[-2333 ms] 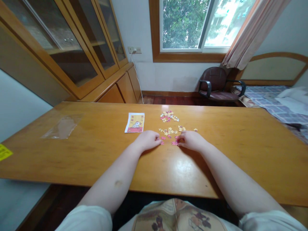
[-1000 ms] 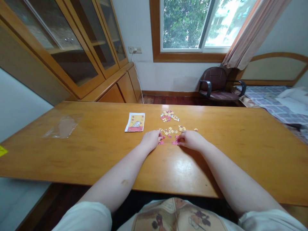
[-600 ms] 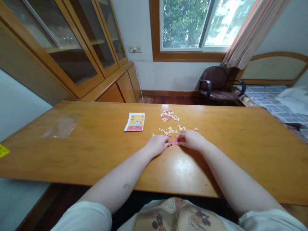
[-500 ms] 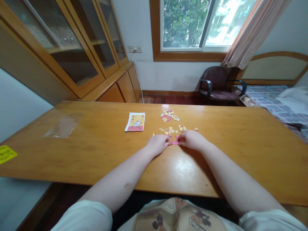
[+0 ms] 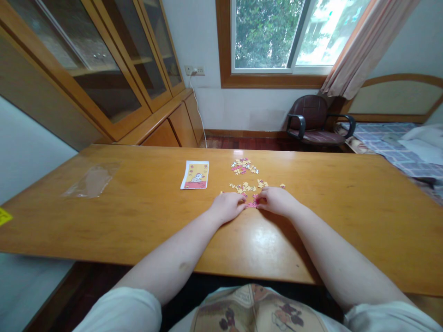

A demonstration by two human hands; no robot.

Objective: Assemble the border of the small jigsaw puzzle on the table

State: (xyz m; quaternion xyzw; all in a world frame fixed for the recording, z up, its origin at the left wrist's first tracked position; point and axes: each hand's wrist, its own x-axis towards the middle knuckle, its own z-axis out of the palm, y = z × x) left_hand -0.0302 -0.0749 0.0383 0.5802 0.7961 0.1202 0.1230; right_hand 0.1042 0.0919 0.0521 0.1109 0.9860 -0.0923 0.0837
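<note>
Pink jigsaw puzzle pieces (image 5: pixel 251 204) lie on the table between my two hands. My left hand (image 5: pixel 228 205) rests at their left side, its fingers bent and closed on the edge of the pieces. From the right, my right hand (image 5: pixel 276 200) pinches a pink puzzle piece (image 5: pixel 255 197) at the group's right edge. My fingertips partly cover what they hold. Just beyond the hands is a loose band of yellow puzzle pieces (image 5: pixel 245 186). Farther back sits a mixed pile of pink, yellow and white puzzle pieces (image 5: pixel 243 166).
A picture card (image 5: pixel 195 175) with a white animal on yellow and pink lies left of the pieces. A clear plastic bag (image 5: pixel 90 180) is at the table's left. One stray yellow piece (image 5: pixel 282 186) lies beyond my right hand. An office chair (image 5: pixel 313 121) stands behind the table (image 5: pixel 145 207).
The fingers of my left hand have shifted very slightly beside the pink pieces. My right hand stays in about the same place, and the other things have not moved.
</note>
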